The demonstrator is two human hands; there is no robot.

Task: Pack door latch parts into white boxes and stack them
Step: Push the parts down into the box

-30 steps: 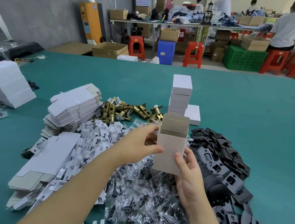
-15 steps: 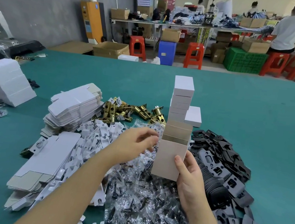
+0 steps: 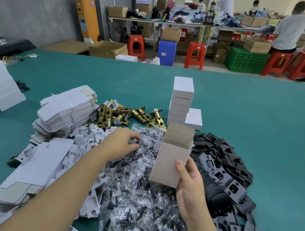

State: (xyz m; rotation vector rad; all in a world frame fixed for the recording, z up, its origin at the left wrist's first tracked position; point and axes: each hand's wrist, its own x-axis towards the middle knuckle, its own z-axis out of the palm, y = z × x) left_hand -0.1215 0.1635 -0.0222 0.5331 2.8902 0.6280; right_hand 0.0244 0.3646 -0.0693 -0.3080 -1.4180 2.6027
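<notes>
Packing station, green counter (image 3: 244, 115): one open white box (image 3: 168, 165) in hand.

The right hand (image 3: 189, 189) holds the box upright above the heap of clear bagged parts (image 3: 137, 200), grip closed round its lower right side, thumb on the front face, top flap open. The left hand (image 3: 123, 142) reaches into the bags with curled fingers (whether it holds one cannot be told). A stack of closed boxes (image 3: 181, 101) stands behind. Brass latches (image 3: 128, 115), flat carton blanks (image 3: 65, 112) and black plates (image 3: 225, 168) lie around. Room beyond: red stools (image 3: 194, 54), a green crate (image 3: 246, 60), seated workers at a far bench.
</notes>
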